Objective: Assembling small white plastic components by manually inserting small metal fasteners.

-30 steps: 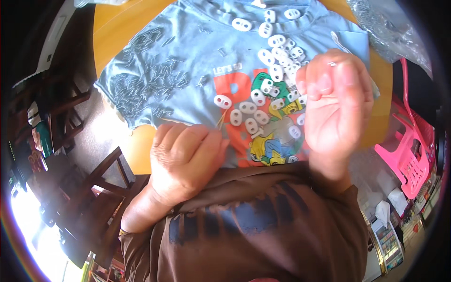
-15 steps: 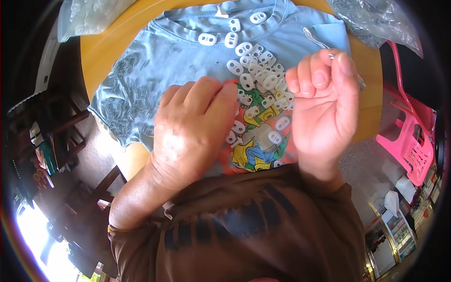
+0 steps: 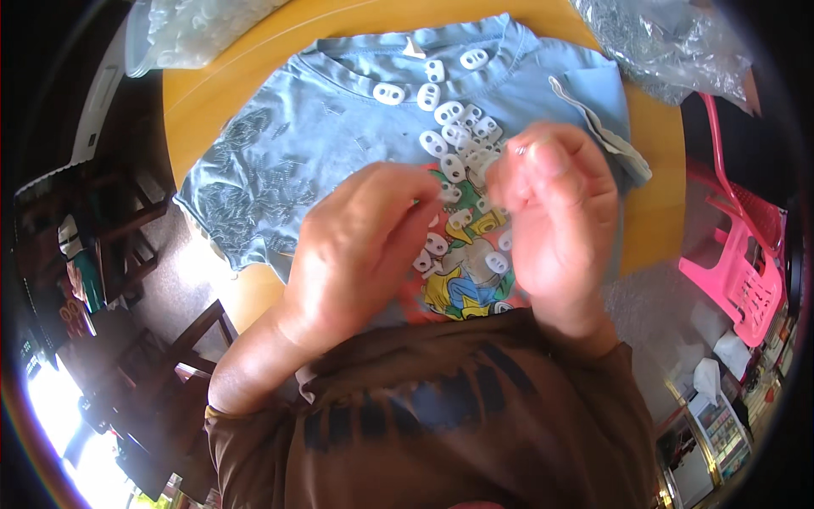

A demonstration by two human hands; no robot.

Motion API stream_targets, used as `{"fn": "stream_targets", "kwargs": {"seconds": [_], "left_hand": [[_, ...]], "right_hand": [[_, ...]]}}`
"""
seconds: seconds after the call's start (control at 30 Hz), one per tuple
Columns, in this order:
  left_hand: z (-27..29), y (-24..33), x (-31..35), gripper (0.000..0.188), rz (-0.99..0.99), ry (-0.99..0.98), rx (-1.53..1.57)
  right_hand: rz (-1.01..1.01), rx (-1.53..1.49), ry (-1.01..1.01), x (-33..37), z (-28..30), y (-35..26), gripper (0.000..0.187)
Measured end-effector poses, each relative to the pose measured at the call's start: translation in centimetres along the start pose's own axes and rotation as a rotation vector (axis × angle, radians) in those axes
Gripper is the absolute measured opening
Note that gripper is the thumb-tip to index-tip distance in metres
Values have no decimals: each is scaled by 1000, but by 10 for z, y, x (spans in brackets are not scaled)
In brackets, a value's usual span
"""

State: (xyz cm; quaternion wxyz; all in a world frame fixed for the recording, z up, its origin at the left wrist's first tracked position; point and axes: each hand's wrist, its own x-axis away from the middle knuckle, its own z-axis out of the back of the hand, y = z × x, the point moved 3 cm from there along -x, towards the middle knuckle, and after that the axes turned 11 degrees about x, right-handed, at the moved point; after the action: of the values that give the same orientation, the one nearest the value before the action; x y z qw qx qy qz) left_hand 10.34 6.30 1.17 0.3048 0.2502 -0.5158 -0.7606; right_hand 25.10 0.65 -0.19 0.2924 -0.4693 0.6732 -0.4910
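Observation:
My left hand (image 3: 360, 246) is closed above the shirt, its back toward me; whatever its fingers hold is hidden. To its right, my right hand (image 3: 564, 225) pinches a tiny silvery metal spring (image 3: 521, 150) between thumb and forefinger, slightly blurred. Below both hands lies a light blue T-shirt (image 3: 356, 136) with a colourful cartoon print. Many white oval two-hole cord locks (image 3: 454, 167) are spread down its middle, some behind my right hand. A scattered heap of small, thin grey metal springs (image 3: 246, 174) covers the shirt's left part.
Under the shirt is a round yellow wooden table (image 3: 191, 102). A clear bag of whitish pieces (image 3: 199, 30) stands at the far left, and another clear plastic bag (image 3: 670, 47) at the far right. A pink plastic chair (image 3: 746, 280) is on the right; dark wooden furniture (image 3: 127, 204) stands left.
My right hand has moved left and slightly down with the spring, closer to my left hand. The left hand has shifted slightly right. The whole view has also shifted a little.

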Motion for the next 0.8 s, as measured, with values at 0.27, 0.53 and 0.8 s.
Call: {"fn": "stream_targets", "kwargs": {"seconds": [0.27,0.53,0.8], "left_hand": [[11,14,27,18,281,230,965],[21,8,44,17,198,235,955],[28,6,51,17,155,300,668]], "right_hand": [[-121,37,-213,13,-24,-5,12],[-172,72,-296,24,-49,-3,10],[-35,237,-320,28,-56,-3,8]]}}
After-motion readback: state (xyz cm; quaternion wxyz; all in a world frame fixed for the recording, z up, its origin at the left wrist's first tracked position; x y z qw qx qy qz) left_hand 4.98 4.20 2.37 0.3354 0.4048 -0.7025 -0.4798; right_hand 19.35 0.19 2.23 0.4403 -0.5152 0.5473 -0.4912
